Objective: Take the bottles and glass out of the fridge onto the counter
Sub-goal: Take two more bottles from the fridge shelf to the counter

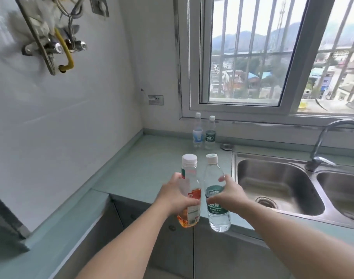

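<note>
My left hand (173, 195) grips an amber bottle (189, 195), my right hand (227, 195) a green-labelled water bottle (216, 200), above the counter (144, 170) edge.

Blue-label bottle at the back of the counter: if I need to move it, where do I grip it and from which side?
Grip the blue-label bottle around its labelled body, coming from its left or front. It stands upright with the green-label bottle close on its right and the window ledge behind, so those sides are crowded. Both hands are full now: left hand holds the orange bottle, right hand another.
</note>
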Action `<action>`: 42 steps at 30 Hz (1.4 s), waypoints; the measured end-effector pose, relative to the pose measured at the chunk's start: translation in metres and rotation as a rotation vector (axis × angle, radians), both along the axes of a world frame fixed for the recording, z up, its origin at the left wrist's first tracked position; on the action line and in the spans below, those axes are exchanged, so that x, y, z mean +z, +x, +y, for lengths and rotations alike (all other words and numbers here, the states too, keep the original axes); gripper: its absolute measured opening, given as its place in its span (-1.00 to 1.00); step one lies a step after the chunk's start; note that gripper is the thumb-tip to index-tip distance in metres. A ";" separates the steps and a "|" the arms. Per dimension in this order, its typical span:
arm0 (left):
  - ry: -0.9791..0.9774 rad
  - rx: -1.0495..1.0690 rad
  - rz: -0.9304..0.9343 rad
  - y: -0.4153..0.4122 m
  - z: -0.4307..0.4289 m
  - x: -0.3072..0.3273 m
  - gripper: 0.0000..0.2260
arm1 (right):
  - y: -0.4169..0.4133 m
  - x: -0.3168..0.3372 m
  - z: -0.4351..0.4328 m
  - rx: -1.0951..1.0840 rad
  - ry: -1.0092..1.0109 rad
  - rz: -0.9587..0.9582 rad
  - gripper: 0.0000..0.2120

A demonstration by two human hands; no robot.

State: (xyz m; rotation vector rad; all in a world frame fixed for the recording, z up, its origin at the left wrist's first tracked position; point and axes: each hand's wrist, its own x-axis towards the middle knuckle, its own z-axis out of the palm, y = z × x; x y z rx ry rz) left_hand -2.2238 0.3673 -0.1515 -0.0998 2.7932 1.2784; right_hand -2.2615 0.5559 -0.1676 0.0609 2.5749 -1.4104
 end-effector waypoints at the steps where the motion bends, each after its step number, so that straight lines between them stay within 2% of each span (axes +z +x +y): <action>1: 0.002 0.004 -0.019 -0.013 -0.001 -0.004 -0.41 | -0.013 -0.009 -0.005 0.008 -0.011 -0.019 -0.32; 8: -0.048 0.034 -0.072 -0.116 -0.019 -0.019 -0.41 | -0.110 -0.041 -0.017 -0.024 -0.068 -0.030 -0.32; 15: -0.022 -0.014 -0.086 -0.199 -0.022 -0.060 -0.49 | -0.177 -0.067 -0.019 -0.136 0.057 0.035 -0.38; 22: 0.047 -0.024 -0.061 -0.284 -0.034 -0.107 -0.53 | -0.224 -0.101 -0.026 -0.280 0.085 0.033 -0.43; 29: 0.069 -0.060 -0.014 -0.344 -0.042 -0.141 -0.51 | -0.266 -0.112 -0.032 -0.329 0.107 0.043 -0.43; 42: 0.132 -0.137 0.001 -0.426 -0.032 -0.155 -0.38 | -0.353 -0.117 -0.041 -0.300 0.093 0.086 -0.45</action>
